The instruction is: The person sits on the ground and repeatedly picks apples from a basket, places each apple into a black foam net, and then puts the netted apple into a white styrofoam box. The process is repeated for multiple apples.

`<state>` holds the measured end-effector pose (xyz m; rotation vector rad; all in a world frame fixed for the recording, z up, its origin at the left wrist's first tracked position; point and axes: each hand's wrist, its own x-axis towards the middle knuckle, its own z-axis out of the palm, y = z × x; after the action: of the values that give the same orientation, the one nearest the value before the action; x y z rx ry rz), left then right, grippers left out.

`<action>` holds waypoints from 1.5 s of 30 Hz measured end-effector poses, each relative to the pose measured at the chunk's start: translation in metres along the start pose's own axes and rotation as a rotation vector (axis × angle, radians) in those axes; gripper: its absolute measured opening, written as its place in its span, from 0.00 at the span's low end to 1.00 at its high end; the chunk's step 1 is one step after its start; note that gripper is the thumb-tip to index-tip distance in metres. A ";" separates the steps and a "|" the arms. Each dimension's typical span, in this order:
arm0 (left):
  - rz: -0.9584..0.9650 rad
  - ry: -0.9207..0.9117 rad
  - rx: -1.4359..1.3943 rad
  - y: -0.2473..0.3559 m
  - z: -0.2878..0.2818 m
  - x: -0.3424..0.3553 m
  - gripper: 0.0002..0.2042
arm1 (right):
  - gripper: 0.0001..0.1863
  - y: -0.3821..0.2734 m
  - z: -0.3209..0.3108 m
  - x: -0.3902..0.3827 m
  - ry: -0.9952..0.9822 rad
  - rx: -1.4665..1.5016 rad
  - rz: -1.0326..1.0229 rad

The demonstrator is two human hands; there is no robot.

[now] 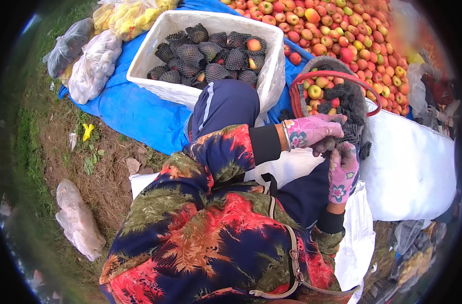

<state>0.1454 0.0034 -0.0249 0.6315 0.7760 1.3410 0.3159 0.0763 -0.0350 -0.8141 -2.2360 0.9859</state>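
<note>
My left hand (312, 130), in a pink flowered glove with dirt-darkened fingertips, reaches across from the left with its fingers bent. Close against it, my right hand (344, 171) in a matching glove has its fingers curled upward. Between and just beyond the fingertips is a black foam net sleeve (350, 133), which both hands pinch; whether an apple is inside it I cannot tell. The hands are at the near end of a basket (337, 63) with a red handle (312, 75). Inside it lie bare apples (315, 91) and loose black nets (339, 91).
A white lined crate (155, 40) of net-wrapped apples (210, 50) stands on a blue tarp (140, 114). A large apple heap (342, 30) spreads beyond the basket. A white padded sack (411, 167) lies at right, filled plastic bags (97, 66) at far left.
</note>
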 end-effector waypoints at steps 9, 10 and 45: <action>0.645 0.483 -0.036 0.061 -0.041 -0.009 0.15 | 0.11 -0.017 0.042 0.050 0.100 0.398 0.022; 0.721 0.503 -0.050 0.065 -0.048 -0.012 0.15 | 0.11 -0.015 0.040 0.070 0.105 0.343 0.027; 0.277 0.186 0.353 0.066 -0.051 -0.034 0.14 | 0.11 -0.063 0.054 0.109 -0.033 -0.087 -0.365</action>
<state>0.0628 -0.0229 0.0007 0.9267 1.1221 1.5437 0.1879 0.0956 0.0100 -0.4031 -2.3570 0.7363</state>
